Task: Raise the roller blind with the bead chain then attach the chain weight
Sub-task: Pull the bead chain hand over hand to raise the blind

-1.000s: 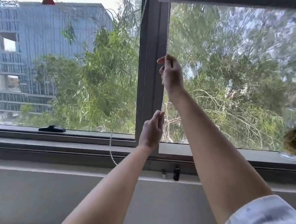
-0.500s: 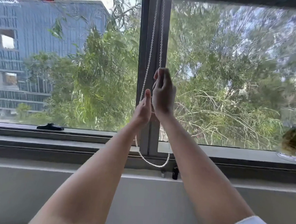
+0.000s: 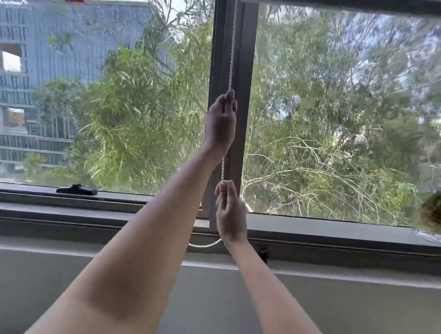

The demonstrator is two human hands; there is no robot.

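Note:
A white bead chain [image 3: 232,46] hangs down the grey window post [image 3: 243,90]. My left hand [image 3: 220,123] is raised and closed around the chain about halfway up the post. My right hand [image 3: 230,214] sits lower, near the sill, pinching the same chain. Below it the chain's loop [image 3: 204,244] sags to the left over the sill. The roller blind's bottom bar [image 3: 353,3] shows at the very top right, nearly fully up. A small dark piece [image 3: 264,254], possibly the chain weight, sits on the ledge, partly hidden by my right forearm.
A black window latch [image 3: 76,189] lies on the left sill. A small glass with a plant [image 3: 434,213] stands on the right sill. The grey wall [image 3: 52,285] runs below the ledge. Trees and a building show through the glass.
The hands have swapped heights: my left hand rose up the chain, my right hand dropped down to the sill. The blind's bar stays at the top.

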